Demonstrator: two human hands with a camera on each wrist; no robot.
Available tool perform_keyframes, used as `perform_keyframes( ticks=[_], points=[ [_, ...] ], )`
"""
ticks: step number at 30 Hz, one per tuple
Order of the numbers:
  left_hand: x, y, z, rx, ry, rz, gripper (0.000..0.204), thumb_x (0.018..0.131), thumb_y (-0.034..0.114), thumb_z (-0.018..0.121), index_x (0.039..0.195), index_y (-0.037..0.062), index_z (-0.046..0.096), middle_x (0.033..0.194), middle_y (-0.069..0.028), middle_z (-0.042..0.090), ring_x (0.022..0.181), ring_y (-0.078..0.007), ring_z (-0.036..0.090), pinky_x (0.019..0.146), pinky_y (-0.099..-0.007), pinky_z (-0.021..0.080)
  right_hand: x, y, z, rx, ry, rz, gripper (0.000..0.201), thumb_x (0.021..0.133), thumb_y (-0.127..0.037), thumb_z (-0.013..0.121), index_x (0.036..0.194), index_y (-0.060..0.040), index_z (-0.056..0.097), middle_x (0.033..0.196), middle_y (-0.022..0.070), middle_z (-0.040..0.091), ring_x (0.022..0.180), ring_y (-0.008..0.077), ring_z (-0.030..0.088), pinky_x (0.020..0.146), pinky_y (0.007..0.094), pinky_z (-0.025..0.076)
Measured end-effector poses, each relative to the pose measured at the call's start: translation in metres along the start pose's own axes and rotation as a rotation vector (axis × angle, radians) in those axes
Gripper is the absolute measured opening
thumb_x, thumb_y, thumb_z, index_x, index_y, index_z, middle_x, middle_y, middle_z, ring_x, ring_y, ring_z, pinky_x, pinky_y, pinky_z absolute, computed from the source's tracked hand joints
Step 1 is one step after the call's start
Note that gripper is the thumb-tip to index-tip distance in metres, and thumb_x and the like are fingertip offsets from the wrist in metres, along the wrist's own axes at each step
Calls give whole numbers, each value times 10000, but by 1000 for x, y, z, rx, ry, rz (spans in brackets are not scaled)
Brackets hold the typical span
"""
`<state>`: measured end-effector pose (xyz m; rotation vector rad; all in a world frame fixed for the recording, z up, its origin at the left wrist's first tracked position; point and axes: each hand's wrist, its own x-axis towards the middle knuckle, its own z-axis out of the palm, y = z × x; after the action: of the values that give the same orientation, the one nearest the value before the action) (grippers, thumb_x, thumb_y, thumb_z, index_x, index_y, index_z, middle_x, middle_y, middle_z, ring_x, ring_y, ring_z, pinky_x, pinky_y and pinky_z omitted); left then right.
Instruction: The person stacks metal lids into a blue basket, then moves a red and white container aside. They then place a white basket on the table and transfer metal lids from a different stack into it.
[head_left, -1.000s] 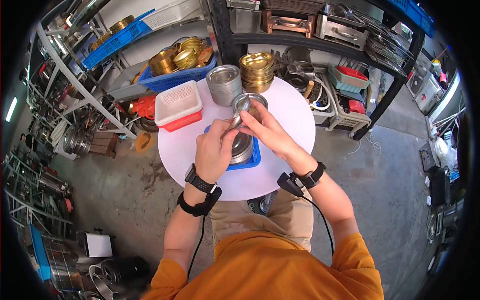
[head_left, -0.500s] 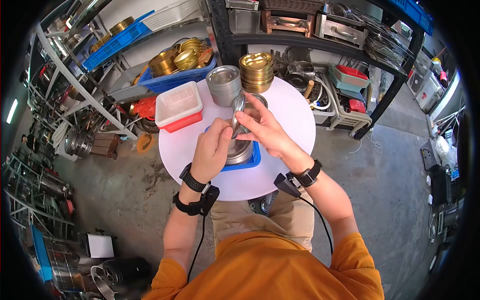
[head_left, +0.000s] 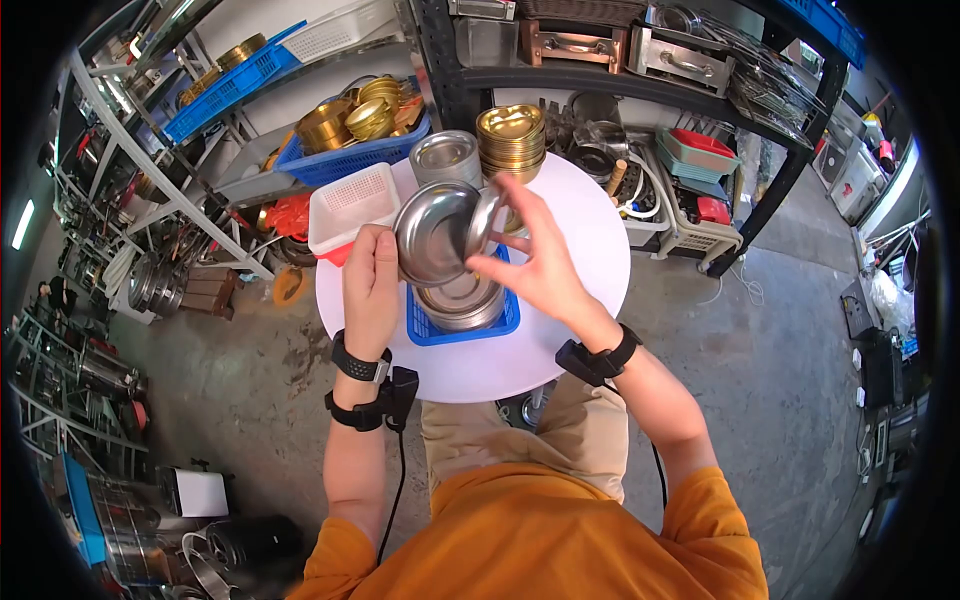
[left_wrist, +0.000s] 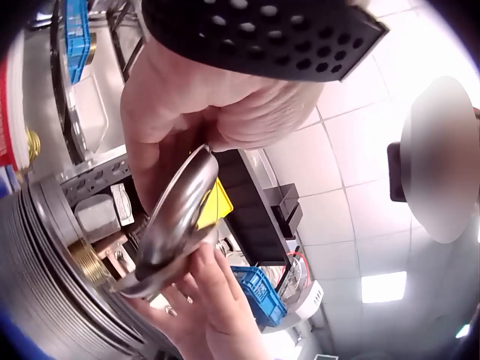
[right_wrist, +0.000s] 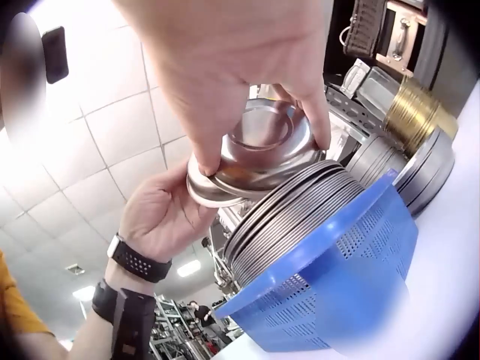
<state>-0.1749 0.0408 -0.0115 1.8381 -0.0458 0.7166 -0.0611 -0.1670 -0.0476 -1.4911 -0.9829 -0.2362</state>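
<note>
My left hand (head_left: 372, 290) grips the left rim of a round, shallow steel dish (head_left: 432, 232), its hollow facing me. My right hand (head_left: 548, 262) pinches a second steel dish (head_left: 484, 222) by its edges, turned nearly on edge at the first one's right side. In the right wrist view the two dishes overlap, the right hand's dish (right_wrist: 259, 154) in front of the left hand's dish (right_wrist: 204, 187). Below them a blue basket (head_left: 510, 322) holds a stack of similar steel dishes (head_left: 460, 305), partly hidden by the held dish.
On the round white table (head_left: 590, 230), a tall silver dish stack (head_left: 445, 150) and a gold heart-shaped pan stack (head_left: 512, 125) stand at the back. A white basket (head_left: 350, 205) sits in a red one (head_left: 337, 252) at left. Loaded shelves (head_left: 590, 85) rise behind.
The dishes, earlier seen edge-on and close together between both hands, are now spread apart. My left hand has moved left, turning its dish's hollow toward me; the right hand still pinches its dish.
</note>
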Motion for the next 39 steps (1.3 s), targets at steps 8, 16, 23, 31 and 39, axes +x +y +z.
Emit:
perform_keyframes(
  ticks=[8, 16, 23, 31, 39],
  points=[
    [-21, -6, 19, 561, -31, 413, 86, 1077, 58, 579, 1067, 0, 643, 1132, -194, 769, 950, -354, 740, 837, -382, 569, 9, 29, -29, 188, 235, 91, 1038, 947, -141, 848, 1727, -137, 164, 1600, 231, 407, 1410, 338, 533, 1076, 431, 557],
    [-47, -15, 12, 586, -332, 321, 181, 993, 179, 734, 1074, 31, 669, 1262, -196, 741, 1214, -407, 678, 1150, -569, 473, -8, 22, -13, 416, 257, 210, 639, 915, -193, 890, 1325, -73, 414, 1352, 160, 545, 1294, 265, 598, 1084, 471, 554],
    [-51, -28, 5, 501, -140, 193, 652, 966, 310, 798, 1456, -27, 533, 1515, -284, 550, 1409, -451, 547, 1195, -487, 421, -26, 22, -11, -76, -178, 235, 768, 758, -355, 992, 1282, -64, 510, 1407, 214, 559, 1320, 380, 592, 1166, 502, 457],
    [-49, -34, 10, 622, -219, 242, 546, 937, 416, 821, 1357, 80, 728, 1597, -403, 410, 1466, -528, 460, 1216, -513, 395, -32, 40, -7, -76, -182, 100, 615, 935, -382, 844, 1384, -63, 571, 1539, 288, 521, 1452, 437, 509, 1185, 490, 434],
    [-51, -39, 16, 547, -202, 183, 463, 886, 407, 865, 1178, 51, 812, 1534, -431, 472, 1327, -533, 593, 1143, -503, 474, 0, 95, -32, -542, -107, 319, 412, 1018, -270, 731, 1370, -70, 653, 1367, 290, 658, 1281, 451, 634, 1076, 476, 527]
  ],
)
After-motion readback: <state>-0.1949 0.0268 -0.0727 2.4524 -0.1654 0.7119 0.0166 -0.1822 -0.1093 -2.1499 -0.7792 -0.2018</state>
